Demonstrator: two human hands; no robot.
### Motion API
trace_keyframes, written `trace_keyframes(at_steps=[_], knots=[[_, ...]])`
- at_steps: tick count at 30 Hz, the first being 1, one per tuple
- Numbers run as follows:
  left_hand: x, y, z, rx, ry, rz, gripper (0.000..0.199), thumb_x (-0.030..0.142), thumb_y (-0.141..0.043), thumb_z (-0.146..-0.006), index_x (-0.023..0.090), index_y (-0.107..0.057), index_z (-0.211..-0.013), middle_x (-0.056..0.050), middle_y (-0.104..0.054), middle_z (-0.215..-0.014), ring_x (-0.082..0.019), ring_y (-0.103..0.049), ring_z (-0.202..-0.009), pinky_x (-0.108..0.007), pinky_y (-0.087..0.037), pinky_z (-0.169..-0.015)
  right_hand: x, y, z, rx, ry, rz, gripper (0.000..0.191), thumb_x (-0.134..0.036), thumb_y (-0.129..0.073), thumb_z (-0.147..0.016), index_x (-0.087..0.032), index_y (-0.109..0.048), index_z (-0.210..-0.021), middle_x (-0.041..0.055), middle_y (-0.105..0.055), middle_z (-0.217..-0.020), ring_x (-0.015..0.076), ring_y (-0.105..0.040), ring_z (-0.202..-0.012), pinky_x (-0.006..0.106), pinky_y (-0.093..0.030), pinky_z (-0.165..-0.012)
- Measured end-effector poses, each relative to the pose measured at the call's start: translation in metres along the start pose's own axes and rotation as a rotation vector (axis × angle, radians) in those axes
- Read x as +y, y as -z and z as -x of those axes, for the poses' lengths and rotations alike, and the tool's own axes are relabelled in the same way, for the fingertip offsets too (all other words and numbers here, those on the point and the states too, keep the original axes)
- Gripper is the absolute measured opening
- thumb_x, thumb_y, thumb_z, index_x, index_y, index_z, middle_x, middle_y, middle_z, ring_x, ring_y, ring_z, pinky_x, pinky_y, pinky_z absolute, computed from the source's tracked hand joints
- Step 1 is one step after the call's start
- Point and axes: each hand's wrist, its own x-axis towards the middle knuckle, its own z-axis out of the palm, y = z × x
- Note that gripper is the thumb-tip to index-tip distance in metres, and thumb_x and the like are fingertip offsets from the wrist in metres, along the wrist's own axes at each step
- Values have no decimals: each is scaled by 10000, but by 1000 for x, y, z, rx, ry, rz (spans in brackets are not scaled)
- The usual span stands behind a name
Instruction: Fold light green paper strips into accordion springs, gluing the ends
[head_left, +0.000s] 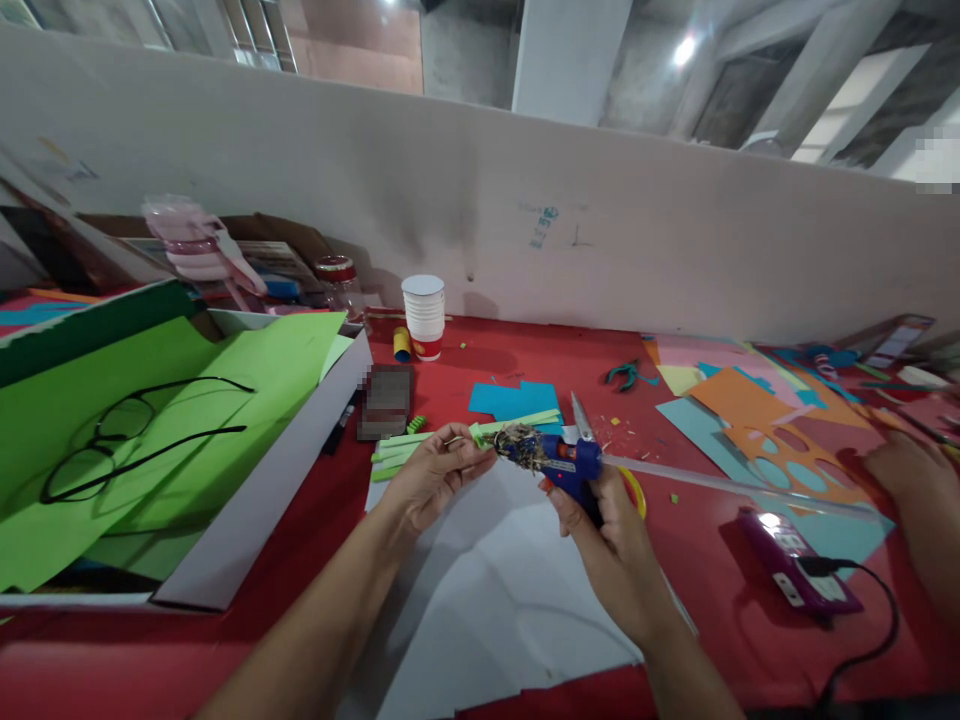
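Observation:
My right hand is wrapped round the handle of a blue hot glue gun, which points left. A long clear glue stick juts from its back, and brownish residue coats the front end. Between the fingertips of my left hand is a small light green paper piece, right at the nozzle; whether they touch I cannot tell. Both hands are over white paper. Light green paper strips lie behind my left hand. Scissors and a yellow ring are partly hidden by the gun.
At left, a white box holds green sheets and eyeglasses. A paper cup stands near the partition. Teal pliers, coloured paper and a purple device with a cable lie rightward. Another person's hand rests far right.

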Motion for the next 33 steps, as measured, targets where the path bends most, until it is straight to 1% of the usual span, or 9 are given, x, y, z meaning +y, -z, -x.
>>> trace_keyframes(at_steps=[4, 8, 10, 13, 16, 20, 24, 30, 33], knots=[[1, 0, -1, -12, 0, 7, 242, 76, -765, -611, 164, -584, -745, 22, -635, -604, -137, -669, -655, -313, -542, -796, 2, 0, 3, -76, -34, 59, 301, -350, -471, -890, -230, -486, -1166, 73, -634, -1040, 223, -597, -928, 325, -497, -742], [1, -1, 0, -17, 0, 8, 233, 62, -760, -609, 161, -587, -728, 23, -626, -611, -118, -650, -628, -283, -553, -747, 0, -1, 5, -65, 80, 198, 317, -316, -461, -896, -233, -460, -1202, 91, -618, -1115, 258, -575, -1032, 387, -470, -852], [1, -1, 0, -18, 0, 7, 231, 55, -759, -606, 158, -589, -724, 19, -625, -623, -111, -641, -627, -261, -555, -715, -2, -2, 6, -69, 141, 268, 306, -284, -450, -899, -243, -460, -1201, 90, -619, -1118, 260, -581, -1030, 381, -478, -836], [0, 1, -1, -27, -7, 12, 246, 51, -765, -596, 161, -592, -731, 23, -612, -623, -99, -621, -612, -230, -550, -662, -4, -3, 9, -72, 221, 346, 305, -232, -441, -895, -253, -453, -1199, 82, -642, -1046, 247, -618, -936, 354, -503, -751], [0, 2, -2, -39, -17, 13, 247, 76, -776, -594, 163, -589, -732, 32, -580, -595, -99, -607, -601, -218, -541, -625, -2, -5, 12, -45, 323, 428, 364, -194, -455, -873, -236, -411, -1232, 88, -649, -1018, 245, -632, -867, 366, -506, -724], [0, 3, -3, -51, -28, 3, 240, 116, -780, -605, 158, -591, -745, 28, -572, -599, -86, -578, -556, -192, -514, -567, 3, -7, 13, 30, 488, 512, 400, -146, -437, -856, -209, -391, -1248, 104, -647, -1050, 248, -635, -878, 384, -510, -732], [2, 1, -1, -55, -25, 12, 283, 122, -808, -564, 157, -590, -741, 34, -578, -607, -74, -569, -539, -186, -504, -573, 6, -6, 11, 80, 646, 562, 409, -111, -430, -839, -153, -400, -1244, 119, -655, -1019, 238, -635, -877, 358, -518, -708], [3, -1, 0, -73, -19, 35, 342, 136, -842, -505, 158, -592, -737, 26, -610, -612, -130, -653, -647, -184, -504, -596, 10, -6, 14, 67, 699, 577, 452, -63, -451, -798, -118, -402, -1244, 132, -640, -1024, 237, -617, -885, 372, -503, -734], [4, -2, 0, -90, -12, 42, 347, 129, -841, -505, 162, -589, -742, 4, -658, -667, -149, -674, -683, -190, -508, -608, 12, -7, 16, 64, 703, 578, 486, -39, -462, -779, -121, -391, -1253, 131, -638, -1025, 235, -616, -863, 373, -499, -719]])
